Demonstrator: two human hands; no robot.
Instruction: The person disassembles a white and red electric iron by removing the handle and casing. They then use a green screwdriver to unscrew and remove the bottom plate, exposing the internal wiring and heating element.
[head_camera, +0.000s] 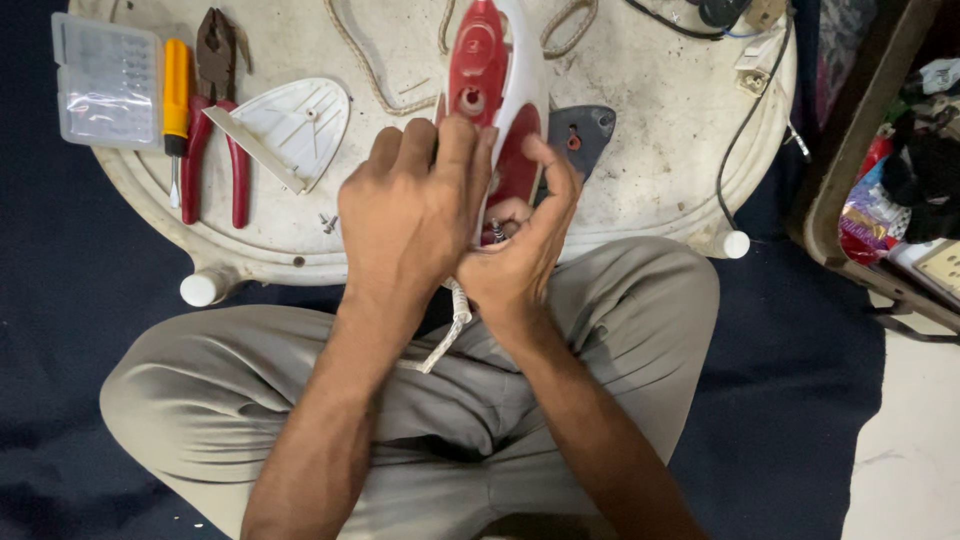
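Here we sit cross-legged on a dark blue floor (60, 300) with a dirty white round counter (660, 150) just in front of our knees. On the counter, in the middle, lies a red and white clothes iron (490, 60) on its side, with its back end toward us. Our left hand (415, 215) lies over the back of the iron, fingers bent down on its body, gripping it. Our right hand (525, 250) is curled at the iron's back end, with the thumb up against the red side; we cannot tell if its fingertips pinch some small part there. A white cord (445, 335) hangs from the iron down onto our lap. Left of the iron lies a white pointed plastic cover (300, 125), flat on the counter. Further left are red-handled pliers (212, 120), then a yellow-handled screwdriver (175, 95), then a clear plastic box (105, 80) at the edge. A dark grey piece (585, 130) peeks out just right of the iron. A tiny screw (328, 222) sits near our left hand.
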